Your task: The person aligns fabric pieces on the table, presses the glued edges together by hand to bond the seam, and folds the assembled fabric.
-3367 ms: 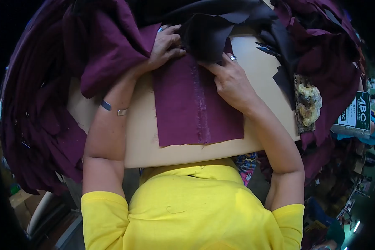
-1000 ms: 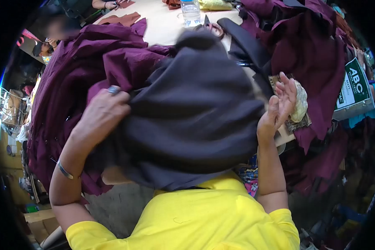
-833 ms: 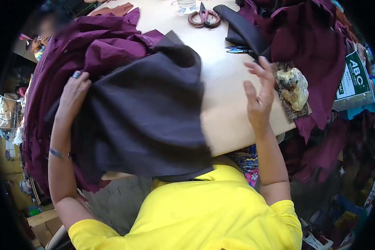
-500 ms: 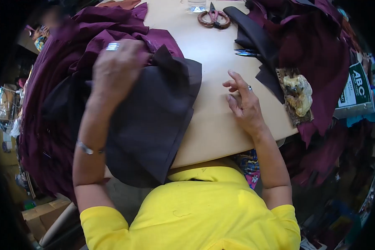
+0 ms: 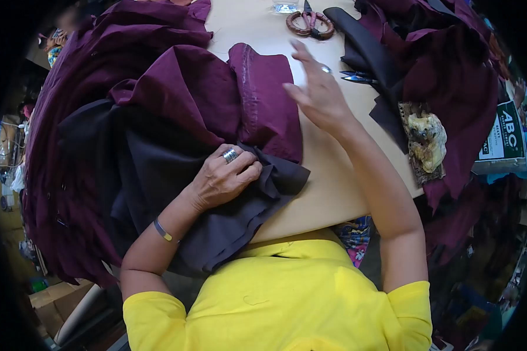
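Note:
My left hand [image 5: 228, 175] is closed on the edge of a black fabric piece [image 5: 140, 158], fingers bunched where it meets maroon fabric [image 5: 184, 93]. The black cloth drapes over the table's near edge. Just beyond that hand lies a maroon flap with a pale, frayed-looking seam [image 5: 249, 93]. My right hand [image 5: 319, 90] hovers over the table to the right of this flap, holding nothing, with fingers apart and slightly blurred. Near its fingertips are scissors with wrapped brown handles [image 5: 310, 24].
More maroon fabric [image 5: 52, 175] is heaped along the left side. At right lie black and maroon cloth [image 5: 451, 93], small dark-bladed snips [image 5: 358, 77], a yellowish lump on a brown piece [image 5: 426, 140] and a green-and-white ABC package [image 5: 503, 137]. A clear glass [image 5: 286, 6] stands at the back.
My left hand came down and toward the right, drawing the black cloth back so the maroon flap with its seam shows. My right hand moved up and left, its fingers spreading.

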Demonstrator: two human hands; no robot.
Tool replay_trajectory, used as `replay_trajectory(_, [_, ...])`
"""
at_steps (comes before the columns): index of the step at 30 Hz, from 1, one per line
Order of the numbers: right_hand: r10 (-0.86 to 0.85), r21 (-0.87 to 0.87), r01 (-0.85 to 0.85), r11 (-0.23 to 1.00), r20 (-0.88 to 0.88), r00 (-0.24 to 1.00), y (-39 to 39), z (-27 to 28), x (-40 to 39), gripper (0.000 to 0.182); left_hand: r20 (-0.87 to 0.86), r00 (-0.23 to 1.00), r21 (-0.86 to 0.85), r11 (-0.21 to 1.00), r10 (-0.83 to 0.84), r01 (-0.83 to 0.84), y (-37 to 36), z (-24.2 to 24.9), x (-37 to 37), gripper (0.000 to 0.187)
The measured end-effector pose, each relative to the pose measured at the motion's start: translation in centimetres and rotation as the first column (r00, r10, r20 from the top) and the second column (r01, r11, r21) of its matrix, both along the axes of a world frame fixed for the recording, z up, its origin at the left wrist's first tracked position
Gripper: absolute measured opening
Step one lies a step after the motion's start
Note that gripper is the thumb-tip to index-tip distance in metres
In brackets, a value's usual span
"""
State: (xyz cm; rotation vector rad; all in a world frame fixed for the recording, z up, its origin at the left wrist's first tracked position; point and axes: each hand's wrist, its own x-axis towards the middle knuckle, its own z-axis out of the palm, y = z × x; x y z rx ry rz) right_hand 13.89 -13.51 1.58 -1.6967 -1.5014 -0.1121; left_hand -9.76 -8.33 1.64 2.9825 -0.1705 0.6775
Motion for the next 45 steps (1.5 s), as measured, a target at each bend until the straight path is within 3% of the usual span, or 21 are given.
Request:
replay_trajectory(1, [-0.07, -0.037, 0.076, 0.996, 0.13, 0.989, 2.0, -0.7, 0.0, 0.069, 0.01, 1.0, -0.02, 1.0, -0.003, 0.003, 0.1, 0.1, 0.1, 0.017])
replay_trajectory(4, [-0.149, -0.329, 0.216, 0.919, 0.216, 0.965, 5.0, -0.1, -1.2, 0.07, 0.023, 1.0, -0.023, 1.0, -0.017, 0.018, 0.1, 0.2, -0.2, 0.019])
replay_trajectory(7, [-0.127, -0.504, 0.116, 0.856, 0.011, 0.992, 6.1, 0.5, -0.7, 0.068, 0.005, 0.999, -0.011, 0.999, 0.032, -0.032, 0.2, 0.3, -0.3, 0.027])
replay_trajectory(10, [-0.181, -0.148, 0.169, 0.974, -0.073, 0.981, 2.3, 1.8, 1.8, 0.064, 0.082, 0.981, -0.123, 0.978, 0.178, -0.168, 0.3, 0.5, -0.4, 0.036])
replay_trajectory(11, [-0.209, 0.144, 0.204, 0.968, 0.022, 0.978, 0.9, 1.6, 3.9, 0.061, 0.081, 0.976, -0.137, 0.973, 0.201, -0.188, 0.5, 0.5, -0.4, 0.038])
replay_trajectory(12, [-0.248, 0.1, 0.263, 0.959, -0.142, 0.958, -2.5, 4.6, 3.6, 0.06, 0.08, 0.972, -0.15, 0.967, 0.221, -0.207, 1.0, 0.4, -0.5, 0.04])
replay_trajectory(14, [-0.329, 0.053, 0.337, 0.94, -0.125, 0.936, -7.5, 5.6, 4.0, 0.059, 0.047, 0.968, -0.191, 0.954, 0.246, -0.233, 1.2, 0.5, -0.6, 0.038])
replay_trajectory(15, [-0.294, 0.068, 0.296, 0.953, -0.032, 0.955, -9.6, 4.3, 4.2, 0.064, 0.032, 0.973, -0.159, 0.962, 0.228, -0.221, 1.2, 0.5, -0.4, 0.036])
replay_trajectory(18, [-0.393, -0.144, 0.428, 0.892, 0.219, 0.893, -15.1, 1.5, 0.8, 0.071, 0.001, 0.984, -0.112, 0.978, 0.177, -0.176, 1.7, 0.0, 0.2, 0.027])
replay_trajectory(21, [-0.446, -0.352, 0.421, 0.836, 0.009, 0.895, -18.0, -0.5, -1.1, 0.073, -0.032, 0.993, -0.131, 0.985, 0.113, -0.116, 2.6, -0.3, 0.2, 0.02])
replay_trajectory(23, [-0.415, -0.313, 0.381, 0.87, -0.044, 0.909, -18.2, -0.5, -1.8, 0.073, -0.058, 0.997, -0.173, 0.983, 0.043, -0.053, 3.9, -0.5, -0.1, 0.017])
replay_trajectory(26, [-0.368, -0.239, 0.324, 0.915, -0.168, 0.915, -17.2, -0.2, -2.2, 0.072, -0.053, 0.998, -0.052, 0.998, 0.029, -0.031, 6.5, 0.0, -0.5, 0.022])
replay_trajectory(27, [-0.346, -0.212, 0.302, 0.93, -0.217, 0.913, -16.7, 0.0, -2.0, 0.071, -0.128, 0.982, -0.057, 0.988, 0.137, -0.145, 6.6, 0.4, -0.5, 0.024])
replay_trajectory(30, [-0.301, -0.397, 0.355, 0.846, 0.193, 0.934, -15.6, 0.3, -1.6, 0.07, -0.001, 0.997, 0.013, 0.997, 0.076, -0.076, 3.3, 3.7, -0.3, 0.03])
replay_trajectory(31, [-0.297, -0.328, 0.38, 0.865, 0.277, 0.914, -14.9, 0.6, -1.3, 0.069, 0.021, 0.999, 0.027, 0.999, 0.046, -0.047, 1.1, 5.0, -0.3, 0.035])
replay_trajectory(33, [-0.299, -0.188, 0.411, 0.892, 0.437, 0.849, -13.1, 2.1, -0.7, 0.068, -0.2, 0.98, -0.167, 0.985, 0.011, -0.045, -2.7, 6.5, -0.2, 0.042])
replay_trajectory(36, [-0.223, -0.159, 0.321, 0.934, 0.445, 0.867, -8.8, 3.1, 1.1, 0.061, -0.334, 0.92, -0.084, 0.966, 0.205, -0.246, -5.1, 3.6, 0.4, 0.042])
replay_trajectory(38, [-0.124, -0.219, 0.231, 0.948, 0.415, 0.901, -5.3, 1.0, 3.0, 0.057, -0.346, 0.921, -0.059, 0.976, 0.178, -0.211, -4.4, 3.0, 0.7, 0.037])
replay_trajectory(41, [0.015, -0.377, 0.044, 0.925, 0.153, 0.988, -2.1, -0.7, 4.7, 0.062, -0.342, 0.926, 0.021, 0.987, 0.159, -0.162, -3.1, 3.1, -0.1, 0.023])
replay_trajectory(44, [0.087, -0.511, 0.034, 0.859, 0.21, 0.974, -2.2, 1.0, 2.7, 0.062, -0.4, 0.882, 0.139, 0.968, 0.248, -0.209, -0.6, 4.6, -3.0, 0.013])
replay_trajectory(45, [0.139, -0.514, -0.046, 0.857, 0.144, 0.98, -2.1, 0.8, 1.9, 0.062, -0.381, 0.872, 0.169, 0.951, 0.307, -0.261, 0.5, 5.0, -4.0, 0.01])
